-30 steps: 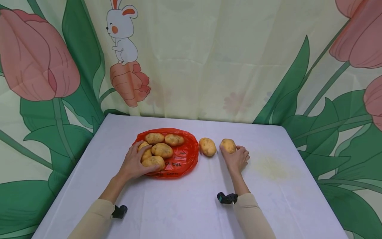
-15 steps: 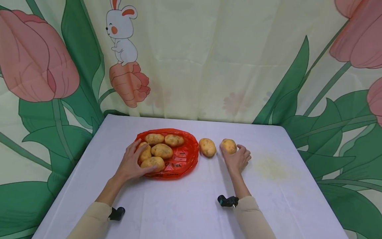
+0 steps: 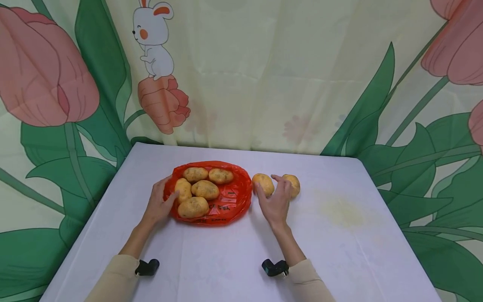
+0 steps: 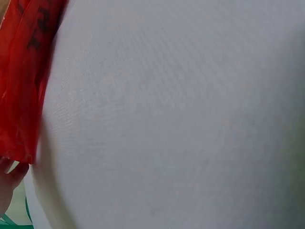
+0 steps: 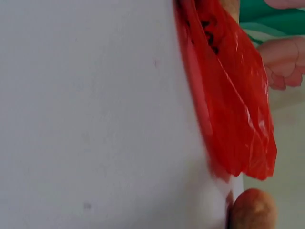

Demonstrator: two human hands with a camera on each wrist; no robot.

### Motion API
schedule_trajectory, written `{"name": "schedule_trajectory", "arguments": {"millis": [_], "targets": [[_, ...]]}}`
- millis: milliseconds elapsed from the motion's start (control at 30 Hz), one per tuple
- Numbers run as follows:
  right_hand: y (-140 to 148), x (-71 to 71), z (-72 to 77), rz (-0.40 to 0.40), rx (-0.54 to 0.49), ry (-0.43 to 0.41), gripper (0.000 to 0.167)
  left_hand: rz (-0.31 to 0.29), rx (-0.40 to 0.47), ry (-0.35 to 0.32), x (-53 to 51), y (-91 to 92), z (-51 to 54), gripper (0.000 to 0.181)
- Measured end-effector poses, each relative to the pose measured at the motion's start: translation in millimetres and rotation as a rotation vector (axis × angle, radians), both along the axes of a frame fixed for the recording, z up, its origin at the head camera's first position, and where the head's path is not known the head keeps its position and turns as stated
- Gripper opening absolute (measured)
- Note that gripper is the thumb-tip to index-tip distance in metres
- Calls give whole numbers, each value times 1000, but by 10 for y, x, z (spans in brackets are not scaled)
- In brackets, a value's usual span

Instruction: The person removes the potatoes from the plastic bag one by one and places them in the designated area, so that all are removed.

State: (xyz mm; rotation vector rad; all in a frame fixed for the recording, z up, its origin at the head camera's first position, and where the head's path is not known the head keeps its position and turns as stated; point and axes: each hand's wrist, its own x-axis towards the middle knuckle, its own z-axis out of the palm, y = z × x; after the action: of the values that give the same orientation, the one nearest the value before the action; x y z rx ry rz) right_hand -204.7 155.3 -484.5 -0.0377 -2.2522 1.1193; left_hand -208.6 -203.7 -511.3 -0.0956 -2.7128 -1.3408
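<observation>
Several potatoes (image 3: 205,190) lie grouped on a red plastic bag (image 3: 232,197) with dark print, its opening spread wide. My left hand (image 3: 156,205) is at the bag's left side and holds its rim, with the thumb over the edge beside the nearest potatoes; in the left wrist view only its fingertips show by the red plastic. To the bag's right sits a loose potato (image 3: 265,181). My right hand (image 3: 277,205) straddles this potato with thumb and fingers apart; whether they touch it I cannot tell. Another loose potato (image 3: 293,184) is partly hidden behind the right hand.
Everything lies on a table with a white cloth (image 3: 226,260). A pale yellowish stain (image 3: 343,212) marks its right side. A curtain printed with tulips and a rabbit (image 3: 241,84) hangs along the far edge.
My right hand has let go of the rightmost potato and moved left to the other loose one. My left hand has drawn back from the potatoes to the bag's left rim.
</observation>
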Motion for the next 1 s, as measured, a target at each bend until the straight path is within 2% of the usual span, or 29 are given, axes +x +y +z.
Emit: {"name": "schedule_trajectory", "arguments": {"millis": [133, 267, 400, 600, 767, 867, 1000], "targets": [[-242, 25, 69, 166, 16, -21, 50, 27, 30, -33, -6, -45, -26, 60], [-463, 35, 95, 321, 43, -82, 46, 36, 38, -65, 2, -78, -32, 61], [-646, 22, 89, 450, 69, -154, 47, 30, 44, -69, -3, -87, -42, 60], [-834, -57, 72, 601, 166, -282, 48, 25, 53, -52, -14, -82, -62, 55], [-944, -158, 83, 741, 280, -316, 43, 14, 50, -33, -17, -82, -51, 52], [-990, -212, 93, 812, 360, -341, 48, -14, 36, -17, -22, -77, -34, 51], [-1012, -261, 102, 863, 433, -412, 57, -54, 10, -9, -29, -71, -2, 47]]}}
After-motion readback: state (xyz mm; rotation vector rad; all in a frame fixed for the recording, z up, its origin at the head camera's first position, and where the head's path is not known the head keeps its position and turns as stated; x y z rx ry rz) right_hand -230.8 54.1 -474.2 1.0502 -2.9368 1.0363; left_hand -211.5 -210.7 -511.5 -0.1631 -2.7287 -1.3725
